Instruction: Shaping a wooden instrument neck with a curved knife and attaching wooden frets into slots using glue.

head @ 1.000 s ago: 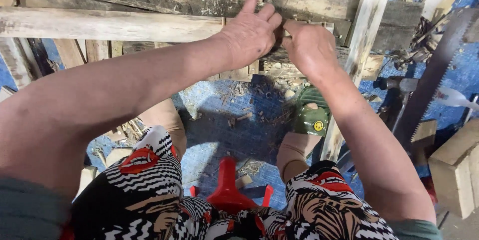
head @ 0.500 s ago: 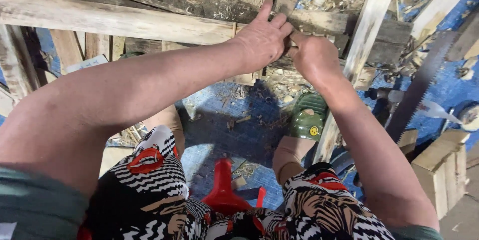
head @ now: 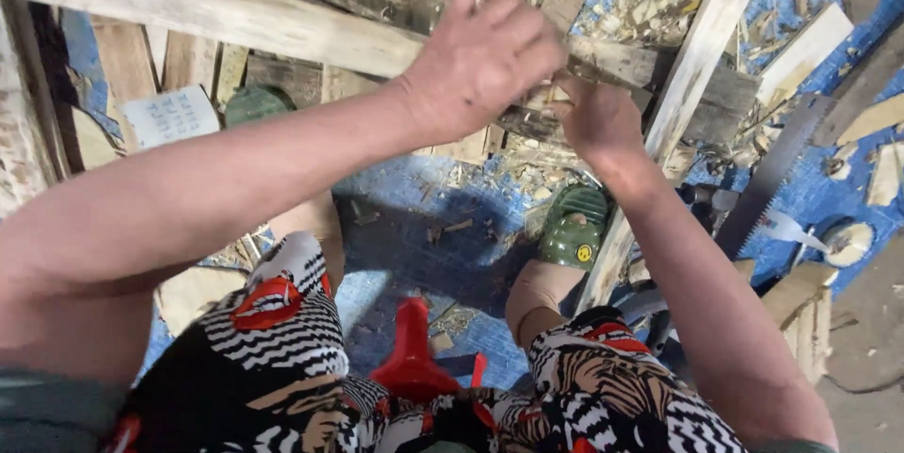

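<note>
Sitting low, the person has raised both hands closer than a second ago. Left hand curls over a small wood piece; right hand pinches it from below. Beyond them lies the long plank.

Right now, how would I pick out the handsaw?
Start at the blue floor covering on the right, past the right hand. The handsaw lies slanted there beside a pale plank; its grey, toothed metal blade sets it apart from the wood scraps.
</note>
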